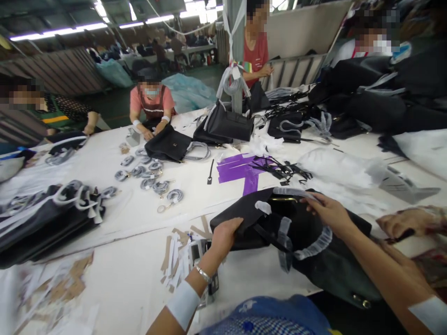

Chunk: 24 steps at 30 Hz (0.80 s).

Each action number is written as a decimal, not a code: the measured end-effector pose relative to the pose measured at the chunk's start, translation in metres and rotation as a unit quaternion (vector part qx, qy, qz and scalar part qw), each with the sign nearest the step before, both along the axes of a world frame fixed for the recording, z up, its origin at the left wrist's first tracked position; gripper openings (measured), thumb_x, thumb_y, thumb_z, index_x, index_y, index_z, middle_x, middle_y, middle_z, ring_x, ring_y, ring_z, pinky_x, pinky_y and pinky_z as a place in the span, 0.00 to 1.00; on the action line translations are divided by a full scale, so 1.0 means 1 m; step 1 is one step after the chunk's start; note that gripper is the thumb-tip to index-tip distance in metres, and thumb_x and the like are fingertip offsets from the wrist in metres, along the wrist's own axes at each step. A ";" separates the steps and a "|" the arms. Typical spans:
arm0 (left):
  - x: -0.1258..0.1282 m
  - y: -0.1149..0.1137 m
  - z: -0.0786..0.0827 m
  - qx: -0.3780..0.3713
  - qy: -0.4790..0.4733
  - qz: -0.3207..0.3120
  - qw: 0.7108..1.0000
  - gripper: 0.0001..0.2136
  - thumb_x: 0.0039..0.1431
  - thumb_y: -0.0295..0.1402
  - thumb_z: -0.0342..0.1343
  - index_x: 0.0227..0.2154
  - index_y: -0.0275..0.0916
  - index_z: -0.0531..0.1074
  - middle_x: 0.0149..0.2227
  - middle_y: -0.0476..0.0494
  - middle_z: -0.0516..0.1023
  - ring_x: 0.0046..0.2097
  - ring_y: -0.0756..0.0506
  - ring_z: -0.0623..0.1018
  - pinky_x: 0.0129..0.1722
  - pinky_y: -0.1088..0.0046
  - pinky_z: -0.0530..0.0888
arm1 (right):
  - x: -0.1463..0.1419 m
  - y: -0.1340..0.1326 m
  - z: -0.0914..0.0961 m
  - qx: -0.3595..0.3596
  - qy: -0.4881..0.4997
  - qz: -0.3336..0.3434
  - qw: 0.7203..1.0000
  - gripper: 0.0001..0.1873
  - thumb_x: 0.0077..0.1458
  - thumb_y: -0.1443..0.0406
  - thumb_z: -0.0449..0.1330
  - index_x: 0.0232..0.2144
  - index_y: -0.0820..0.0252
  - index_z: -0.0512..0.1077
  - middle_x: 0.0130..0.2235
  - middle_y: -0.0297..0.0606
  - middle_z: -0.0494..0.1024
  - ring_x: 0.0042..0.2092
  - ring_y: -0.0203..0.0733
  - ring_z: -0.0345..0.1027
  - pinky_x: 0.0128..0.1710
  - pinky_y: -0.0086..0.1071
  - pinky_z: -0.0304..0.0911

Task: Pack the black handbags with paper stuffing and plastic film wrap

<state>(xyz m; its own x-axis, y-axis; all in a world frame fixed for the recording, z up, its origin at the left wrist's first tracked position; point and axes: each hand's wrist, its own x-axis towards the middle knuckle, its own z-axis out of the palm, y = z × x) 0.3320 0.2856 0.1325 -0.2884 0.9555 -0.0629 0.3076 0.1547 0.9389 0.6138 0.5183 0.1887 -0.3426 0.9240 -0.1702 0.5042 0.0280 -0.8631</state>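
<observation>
Bag [244, 215], clasped now at its left end, left hand [223, 236] thumb-over, fingers hidden; pinched at its mouth by half-curled right hand [330, 214], apparently keeping it open!

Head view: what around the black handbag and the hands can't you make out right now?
All in the head view:
- Left hand: most fingertips, hidden by the black handbag.
- Part of the handbag's rim: covered by the right hand.
- Handbag's interior: lost in darkness.
- Gold-coloured fitting: too small and blurred to tell its shape.
- Co-worker's hand: blurred, its arm cut off by the right edge.
</observation>
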 end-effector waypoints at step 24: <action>0.045 -0.033 -0.001 0.007 -0.405 0.419 0.812 0.16 0.60 0.44 0.55 0.46 0.41 0.73 0.48 0.39 0.80 0.52 0.37 0.77 0.54 0.59 0.73 | -0.064 0.067 0.041 -0.174 0.239 0.105 0.950 0.23 0.59 0.47 0.54 0.47 0.54 0.73 0.49 0.43 0.79 0.52 0.50 0.73 0.53 0.47 0.68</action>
